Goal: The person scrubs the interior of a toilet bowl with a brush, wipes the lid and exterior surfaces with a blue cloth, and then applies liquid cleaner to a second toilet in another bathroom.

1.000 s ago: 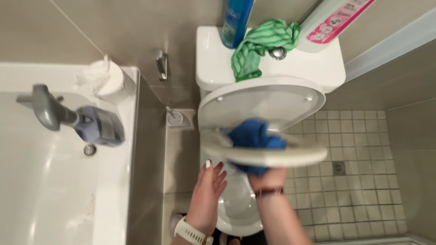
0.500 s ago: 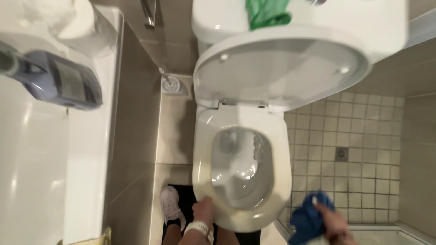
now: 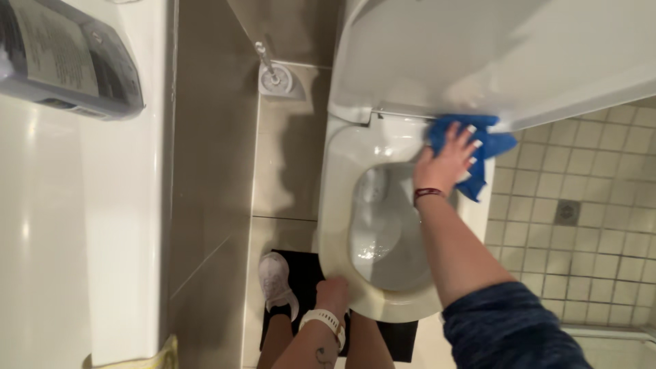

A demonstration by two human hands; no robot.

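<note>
Half a second ago the right hand [image 3: 447, 158] held the blue cloth [image 3: 478, 147] low beside the toilet; now it presses the cloth onto the back of the toilet seat [image 3: 342, 205], just under the raised lid [image 3: 478, 61], fingers spread flat. The cloth is bunched and bright blue. The left hand [image 3: 333, 294] stays at the seat's front edge, fingers curled over it.

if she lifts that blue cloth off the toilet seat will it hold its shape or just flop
Probably flop: the blue cloth lies bunched and creased under the right hand on the toilet seat. It looks thin, so likely light. Whether it is wet cannot be told.
</note>
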